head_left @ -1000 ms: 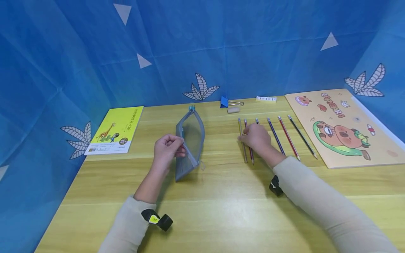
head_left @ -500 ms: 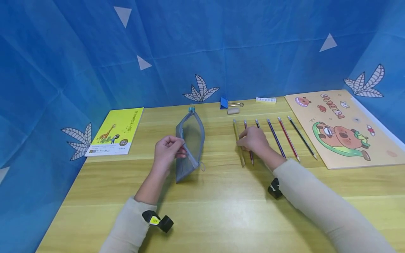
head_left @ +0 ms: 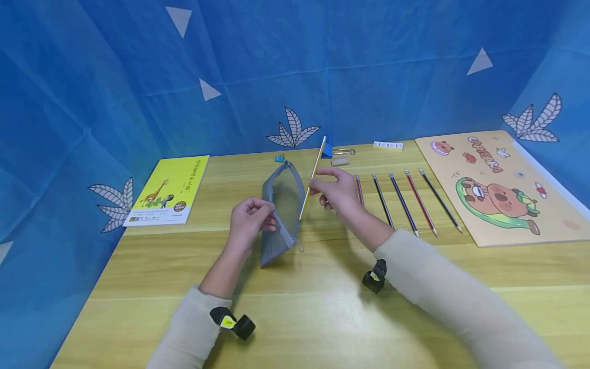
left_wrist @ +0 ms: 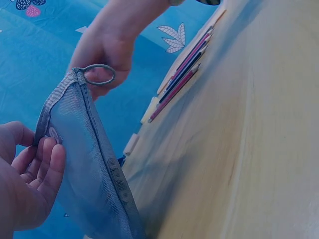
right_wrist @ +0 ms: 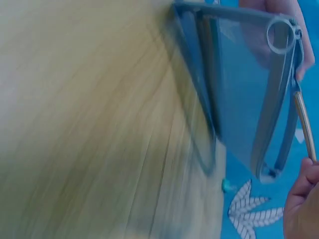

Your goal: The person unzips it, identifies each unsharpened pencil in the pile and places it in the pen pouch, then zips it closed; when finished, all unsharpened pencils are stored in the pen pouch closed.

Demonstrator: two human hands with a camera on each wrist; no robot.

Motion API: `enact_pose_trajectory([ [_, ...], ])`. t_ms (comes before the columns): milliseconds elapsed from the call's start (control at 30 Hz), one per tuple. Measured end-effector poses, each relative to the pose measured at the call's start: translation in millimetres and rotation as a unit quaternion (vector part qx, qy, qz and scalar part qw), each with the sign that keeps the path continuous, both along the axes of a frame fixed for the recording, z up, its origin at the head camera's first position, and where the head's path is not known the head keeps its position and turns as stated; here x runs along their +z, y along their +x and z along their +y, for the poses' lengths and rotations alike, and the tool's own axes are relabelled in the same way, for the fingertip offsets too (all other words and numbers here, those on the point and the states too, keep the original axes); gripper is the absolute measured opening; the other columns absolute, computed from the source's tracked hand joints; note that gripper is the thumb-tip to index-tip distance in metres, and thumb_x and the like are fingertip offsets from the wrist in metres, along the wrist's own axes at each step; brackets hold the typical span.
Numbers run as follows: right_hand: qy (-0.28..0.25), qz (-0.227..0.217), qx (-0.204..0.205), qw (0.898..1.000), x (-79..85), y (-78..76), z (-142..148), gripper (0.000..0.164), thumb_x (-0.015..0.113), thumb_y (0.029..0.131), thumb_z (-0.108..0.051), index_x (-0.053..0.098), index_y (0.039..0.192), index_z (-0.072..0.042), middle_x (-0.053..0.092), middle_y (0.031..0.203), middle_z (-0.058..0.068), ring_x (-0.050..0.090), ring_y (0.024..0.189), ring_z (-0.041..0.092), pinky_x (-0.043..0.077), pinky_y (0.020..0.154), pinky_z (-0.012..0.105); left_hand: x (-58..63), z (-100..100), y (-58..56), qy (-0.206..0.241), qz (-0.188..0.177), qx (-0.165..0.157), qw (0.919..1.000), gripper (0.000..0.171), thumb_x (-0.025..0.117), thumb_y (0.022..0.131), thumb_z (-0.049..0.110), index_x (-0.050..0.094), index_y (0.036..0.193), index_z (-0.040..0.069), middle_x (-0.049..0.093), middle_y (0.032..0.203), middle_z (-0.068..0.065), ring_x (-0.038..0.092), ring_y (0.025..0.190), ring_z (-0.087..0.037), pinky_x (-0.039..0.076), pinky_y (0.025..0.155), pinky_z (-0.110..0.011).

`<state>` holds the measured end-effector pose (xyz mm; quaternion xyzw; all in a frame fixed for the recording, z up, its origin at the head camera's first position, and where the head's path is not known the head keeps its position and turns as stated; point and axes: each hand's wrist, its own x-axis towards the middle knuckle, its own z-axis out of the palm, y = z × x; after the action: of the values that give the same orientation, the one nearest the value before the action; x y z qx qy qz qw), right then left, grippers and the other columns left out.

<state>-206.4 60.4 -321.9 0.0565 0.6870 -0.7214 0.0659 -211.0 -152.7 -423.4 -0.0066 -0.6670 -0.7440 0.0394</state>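
A grey mesh zip pouch (head_left: pixel 277 241) stands upright on the table, its zipped mouth spread apart. My left hand (head_left: pixel 251 220) pinches the near-left rim between thumb and fingers; the left wrist view shows that grip on the pouch edge (left_wrist: pixel 42 117). In my right hand (head_left: pixel 338 189) a gold pencil (head_left: pixel 318 161) is held up at a slant, eraser end raised. Its lower end overlaps the right rim of the pouch in the head view. The right wrist view shows the pencil (right_wrist: pixel 305 124) close to the mouth, beside the zip ring (right_wrist: pixel 280 35).
Several pencils (head_left: pixel 404 205) lie in a row to the right, beside a capybara folder (head_left: pixel 502 195). At the back are a teal clip (head_left: pixel 279 158), a blue binder clip (head_left: pixel 327 149), a small brown roll (head_left: pixel 340 161) and a white eraser-like block (head_left: pixel 387 145). A yellow book (head_left: pixel 168 189) lies left.
My right hand has picked the gold pencil up from the row's left end and carried it left to the pouch. The pouch and left hand have shifted slightly right.
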Motion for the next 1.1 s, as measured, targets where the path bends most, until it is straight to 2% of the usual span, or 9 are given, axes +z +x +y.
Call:
enact_pose_trajectory([
  [100, -0.004, 0.002, -0.007, 1.000, -0.7, 0.8, -12.6, 0.035, 0.063, 0.076, -0.011, 0.050, 0.108, -0.008, 0.062, 0.071, 0.012, 0.042, 0.036, 0.010, 0.031, 0.031, 0.017, 0.1, 1.6, 1.1, -0.001, -0.001, 0.000, 1.0000, 0.015, 0.065, 0.075, 0.013, 0.057, 0.083, 0.004, 0.059, 0.074, -0.021, 0.058, 0.057, -0.029, 0.053, 0.049, -0.042],
  [167, 0.013, -0.002, -0.003, 1.000, -3.2, 2.6, -19.8, 0.033, 0.064, 0.075, -0.011, 0.051, 0.105, -0.010, 0.062, 0.071, 0.013, 0.042, 0.037, 0.012, 0.032, 0.031, 0.018, -0.5, 2.7, 1.5, -0.002, -0.001, 0.001, 1.0000, 0.016, 0.065, 0.075, 0.014, 0.056, 0.083, 0.003, 0.059, 0.074, -0.021, 0.058, 0.057, -0.030, 0.053, 0.049, -0.042],
  [367, 0.066, -0.023, 0.032, 0.997, -11.5, 10.3, -32.5, 0.031, 0.066, 0.071, -0.009, 0.053, 0.099, -0.012, 0.063, 0.068, 0.011, 0.038, 0.035, 0.013, 0.028, 0.030, 0.018, -1.8, 5.1, 0.6, 0.007, 0.004, 0.012, 0.9999, 0.017, 0.065, 0.075, 0.014, 0.057, 0.085, 0.002, 0.059, 0.076, -0.021, 0.058, 0.057, -0.029, 0.053, 0.048, -0.041],
  [600, 0.124, -0.008, 0.070, 0.990, -13.6, 13.7, -35.0, 0.030, 0.067, 0.070, -0.011, 0.056, 0.097, -0.010, 0.064, 0.066, 0.007, 0.035, 0.034, 0.009, 0.027, 0.030, 0.016, -1.4, 7.0, 0.0, 0.031, 0.016, 0.020, 0.9992, 0.016, 0.066, 0.074, 0.011, 0.057, 0.085, 0.003, 0.058, 0.075, -0.022, 0.059, 0.056, -0.027, 0.053, 0.048, -0.040],
  [800, 0.153, 0.003, 0.114, 0.982, -13.5, 14.0, -31.5, 0.032, 0.066, 0.072, -0.013, 0.059, 0.102, -0.006, 0.064, 0.069, 0.007, 0.034, 0.033, 0.009, 0.027, 0.030, 0.016, 9.0, 10.0, 8.5, 0.035, 0.015, 0.005, 0.9993, 0.012, 0.061, 0.077, 0.007, 0.056, 0.087, 0.004, 0.059, 0.074, -0.019, 0.059, 0.057, -0.025, 0.053, 0.048, -0.037],
  [933, 0.124, 0.027, 0.122, 0.984, -13.6, 15.3, -23.8, 0.029, 0.064, 0.074, -0.013, 0.060, 0.101, -0.006, 0.062, 0.069, 0.008, 0.035, 0.036, 0.009, 0.028, 0.031, 0.016, 6.5, 8.2, 6.9, 0.034, 0.012, 0.005, 0.9993, 0.017, 0.064, 0.076, 0.012, 0.056, 0.088, 0.003, 0.059, 0.075, -0.019, 0.059, 0.057, -0.025, 0.053, 0.048, -0.038],
  [967, 0.118, 0.036, 0.122, 0.985, -13.4, 15.9, -21.0, 0.027, 0.064, 0.074, -0.013, 0.060, 0.101, -0.006, 0.061, 0.069, 0.009, 0.036, 0.037, 0.010, 0.028, 0.031, 0.016, 0.1, 6.8, 2.5, 0.031, 0.013, 0.013, 0.9994, 0.022, 0.066, 0.074, 0.016, 0.056, 0.088, 0.003, 0.058, 0.076, -0.020, 0.059, 0.057, -0.026, 0.053, 0.048, -0.040],
  [1000, 0.116, 0.048, 0.120, 0.985, -13.3, 16.6, -18.1, 0.025, 0.064, 0.075, -0.013, 0.060, 0.099, -0.007, 0.060, 0.069, 0.010, 0.036, 0.038, 0.010, 0.028, 0.032, 0.017, -0.5, 5.9, 1.6, 0.032, 0.011, 0.017, 0.9993, 0.024, 0.067, 0.073, 0.017, 0.056, 0.088, 0.002, 0.058, 0.076, -0.020, 0.059, 0.057, -0.026, 0.053, 0.048, -0.040],
  [1100, 0.127, 0.085, 0.125, 0.980, -12.4, 19.9, -8.8, 0.020, 0.064, 0.075, -0.014, 0.061, 0.095, -0.009, 0.058, 0.070, 0.012, 0.038, 0.040, 0.011, 0.030, 0.033, 0.018, -0.9, 3.5, -0.5, 0.040, 0.005, 0.029, 0.9988, 0.028, 0.069, 0.070, 0.018, 0.056, 0.088, 0.000, 0.058, 0.075, -0.022, 0.058, 0.055, -0.026, 0.053, 0.047, -0.041],
])
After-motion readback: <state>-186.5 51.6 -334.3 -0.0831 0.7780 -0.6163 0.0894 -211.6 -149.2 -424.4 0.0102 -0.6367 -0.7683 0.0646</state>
